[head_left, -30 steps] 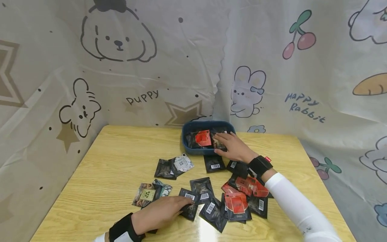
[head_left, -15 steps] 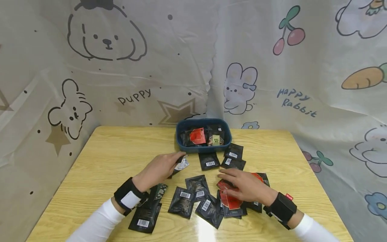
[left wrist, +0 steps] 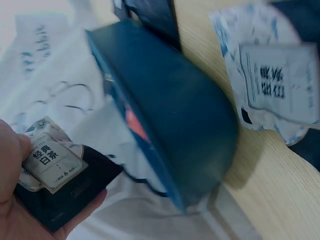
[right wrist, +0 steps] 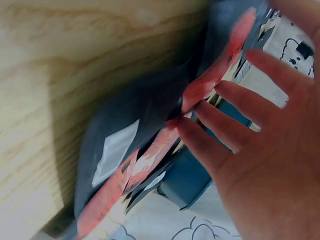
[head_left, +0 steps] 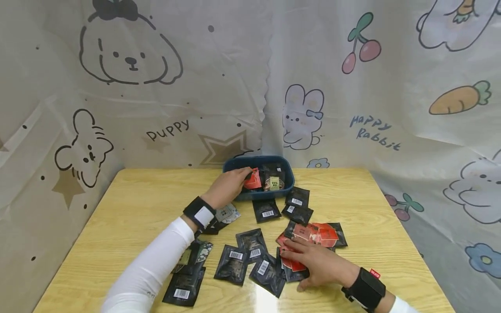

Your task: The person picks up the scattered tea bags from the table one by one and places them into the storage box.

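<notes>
My left hand (head_left: 224, 189) is at the left end of a dark blue bin (head_left: 270, 195). In the left wrist view it pinches a small black tea sachet (left wrist: 75, 190) with a white floral label, beside the bin's rim and apart from it. My right hand (head_left: 326, 265) lies over a pile of black sachets with red labels (head_left: 328, 232) at the right of the table. Its fingers (right wrist: 245, 102) are spread and fairly straight, with the tips at a red-labelled sachet (right wrist: 215, 80). The bin contains several sachets, among them a red-labelled one and a green-labelled one (head_left: 275, 183).
Black sachets with barcodes (head_left: 232, 265) lie in the middle of the wooden table (head_left: 156, 187). More black sachets (head_left: 267, 211) lie just in front of the bin. At left are a white-labelled sachet (head_left: 227, 213) and a dark pile (head_left: 184, 287). A printed cloth (head_left: 235, 87) hangs behind.
My left hand went from the black sachets in front to the white-labelled ones, then up to the bin with one. My right hand left the bin, where the green-labelled sachet lies, for the red-labelled pile.
</notes>
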### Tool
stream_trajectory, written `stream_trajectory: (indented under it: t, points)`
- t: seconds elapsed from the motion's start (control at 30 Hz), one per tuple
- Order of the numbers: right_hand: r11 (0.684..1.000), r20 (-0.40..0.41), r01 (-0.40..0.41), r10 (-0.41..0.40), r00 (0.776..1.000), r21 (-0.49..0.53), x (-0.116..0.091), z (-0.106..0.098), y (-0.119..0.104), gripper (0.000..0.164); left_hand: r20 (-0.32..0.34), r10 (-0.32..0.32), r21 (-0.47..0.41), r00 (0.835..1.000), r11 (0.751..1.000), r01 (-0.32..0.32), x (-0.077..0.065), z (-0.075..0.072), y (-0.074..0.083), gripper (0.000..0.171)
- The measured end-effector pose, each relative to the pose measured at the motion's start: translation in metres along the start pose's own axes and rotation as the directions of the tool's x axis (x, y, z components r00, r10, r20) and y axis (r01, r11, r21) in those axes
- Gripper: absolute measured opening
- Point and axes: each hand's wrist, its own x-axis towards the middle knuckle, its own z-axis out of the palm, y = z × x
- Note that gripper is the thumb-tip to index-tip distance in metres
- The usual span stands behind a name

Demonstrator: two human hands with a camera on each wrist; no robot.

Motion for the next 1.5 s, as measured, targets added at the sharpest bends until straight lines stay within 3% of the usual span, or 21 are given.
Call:
stream_trajectory:
  t: [0.13,0.23,0.37,0.5,0.63,0.77,0.93,1.0,1.1,1.27,1.33,1.5]
  points:
    - [1.0,0.003,0.006,-0.007,1.0,0.022,0.0,0.003,-0.002,0.078,0.029,-0.022,0.034,0.999,0.999,0.021,0.018,0.017,-0.009,0.044]
    - [0.999,-0.01,0.014,-0.013,1.0,0.046,-0.001,0.005,-0.002,0.069,0.107,-0.032,0.044,0.994,0.999,0.028,0.025,0.026,-0.011,0.048]
    - [0.998,-0.028,0.018,-0.016,0.999,0.068,-0.003,0.008,-0.001,0.061,0.246,-0.065,0.057,0.967,0.997,0.052,0.029,0.035,-0.012,0.056]
    - [0.997,-0.044,0.02,-0.016,0.999,0.079,-0.005,0.009,0.001,0.055,0.318,-0.117,0.03,0.941,0.993,0.113,0.029,0.039,-0.012,0.063]
    - [0.998,-0.066,0.031,-0.028,0.997,0.047,-0.002,0.01,0.002,0.05,0.324,-0.108,0.017,0.94,0.994,0.108,0.022,0.038,-0.013,0.072]
    - [0.999,-0.09,0.053,-0.052,0.995,0.001,0.0,0.012,0.003,0.051,0.278,-0.072,0.016,0.958,0.997,0.07,0.008,0.035,-0.009,0.076]
    - [0.997,-0.133,0.077,-0.08,0.988,-0.023,0.001,0.011,0.004,0.05,0.185,0.011,-0.037,0.983,0.999,-0.004,-0.027,0.018,0.01,0.077]
    - [0.996,-0.168,0.083,-0.087,0.982,-0.03,0.001,0.008,0.004,0.049,0.193,0.053,-0.081,0.98,0.996,-0.038,-0.046,0.008,0.023,0.079]
    - [0.996,-0.223,0.087,-0.093,0.97,-0.034,0.003,0.002,0.004,0.048,0.271,0.124,-0.159,0.955,0.984,-0.082,-0.078,-0.003,0.042,0.08]
    - [0.996,-0.278,0.076,-0.084,0.957,-0.038,0.005,-0.013,0.007,0.047,0.474,0.212,-0.255,0.855,0.962,-0.097,-0.119,-0.012,0.069,0.073]
    - [0.996,-0.304,0.075,-0.085,0.949,-0.047,0.005,-0.022,0.008,0.047,0.516,0.234,-0.264,0.824,0.959,-0.107,-0.129,-0.011,0.074,0.071]
    - [0.994,-0.374,0.07,-0.096,0.922,-0.084,0.006,-0.05,0.009,0.053,0.573,0.238,-0.271,0.784,0.958,-0.093,-0.142,-0.001,0.077,0.076]
